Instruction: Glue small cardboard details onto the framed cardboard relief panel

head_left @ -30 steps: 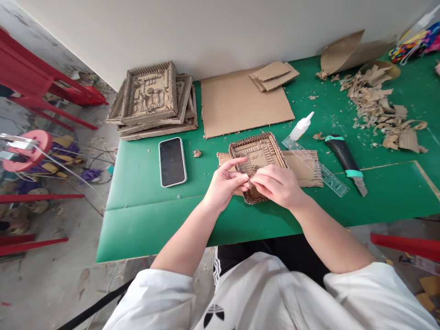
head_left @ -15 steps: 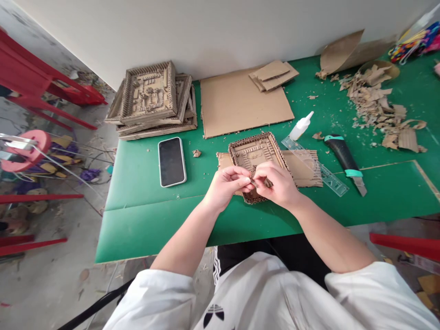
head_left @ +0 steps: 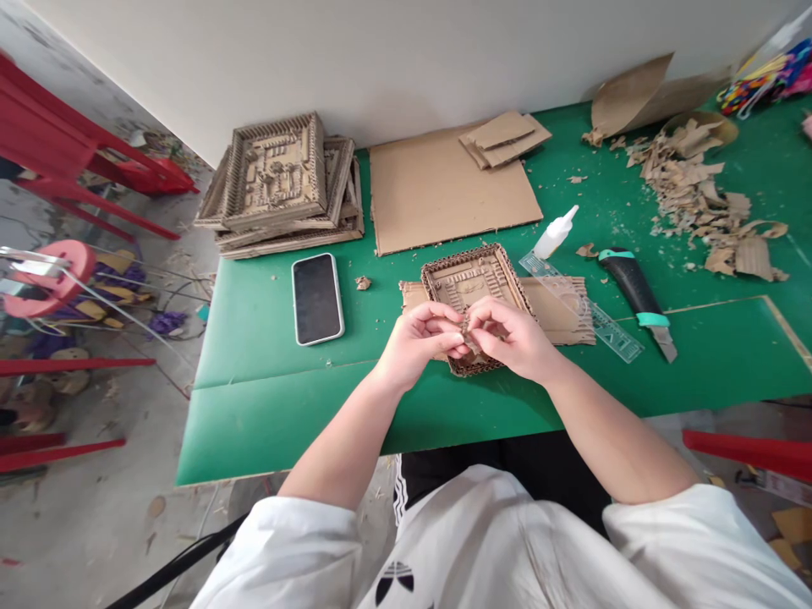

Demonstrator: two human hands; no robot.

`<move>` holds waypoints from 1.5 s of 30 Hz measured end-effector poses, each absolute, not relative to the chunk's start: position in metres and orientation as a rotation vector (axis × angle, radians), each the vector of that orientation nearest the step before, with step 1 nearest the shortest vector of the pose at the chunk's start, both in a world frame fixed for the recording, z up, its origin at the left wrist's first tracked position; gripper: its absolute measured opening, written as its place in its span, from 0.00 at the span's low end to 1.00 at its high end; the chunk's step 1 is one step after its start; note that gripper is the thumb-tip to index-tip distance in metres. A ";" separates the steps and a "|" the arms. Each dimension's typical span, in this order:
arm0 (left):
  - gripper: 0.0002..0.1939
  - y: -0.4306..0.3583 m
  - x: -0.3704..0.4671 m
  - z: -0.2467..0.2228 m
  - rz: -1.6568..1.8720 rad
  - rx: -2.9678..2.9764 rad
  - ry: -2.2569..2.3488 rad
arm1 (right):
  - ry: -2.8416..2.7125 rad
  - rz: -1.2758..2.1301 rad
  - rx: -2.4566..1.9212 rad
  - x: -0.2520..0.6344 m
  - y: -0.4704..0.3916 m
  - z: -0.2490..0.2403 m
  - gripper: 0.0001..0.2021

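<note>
My left hand (head_left: 419, 345) and my right hand (head_left: 513, 340) meet over a small cardboard tray (head_left: 466, 275) with corrugated walls and relief pieces inside. Between their fingertips is a small brown cardboard piece (head_left: 468, 335), pinched from both sides. The tray rests on a strip of corrugated cardboard (head_left: 562, 313). A clear ruler (head_left: 609, 330) lies slanted over that strip's right part. Beyond the tray's upper right corner is a white glue bottle (head_left: 553, 237), tilted. My fingers hide the tray's lower middle.
On the green table (head_left: 266, 423) lie a phone (head_left: 317, 299), a cardboard scrap (head_left: 363, 283), a utility knife (head_left: 634, 288) with its blade out and a flat cardboard sheet (head_left: 444, 190). Stacked cardboard trays (head_left: 276, 173) stand back left; torn cardboard (head_left: 698, 194) is heaped right.
My right fingers have shifted slightly and straightened, and more of the small piece shows between my fingertips. The tray and tools have stayed put.
</note>
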State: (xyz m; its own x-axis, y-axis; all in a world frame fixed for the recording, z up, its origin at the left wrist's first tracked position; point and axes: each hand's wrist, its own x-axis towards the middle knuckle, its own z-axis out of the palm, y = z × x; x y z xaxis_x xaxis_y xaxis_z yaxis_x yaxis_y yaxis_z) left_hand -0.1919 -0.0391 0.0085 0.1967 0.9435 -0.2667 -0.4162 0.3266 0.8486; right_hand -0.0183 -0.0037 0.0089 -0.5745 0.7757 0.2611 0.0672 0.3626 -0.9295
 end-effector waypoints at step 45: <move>0.10 -0.038 -0.187 0.001 1.363 0.911 1.088 | -1.915 0.855 -0.815 -0.014 0.001 0.011 0.05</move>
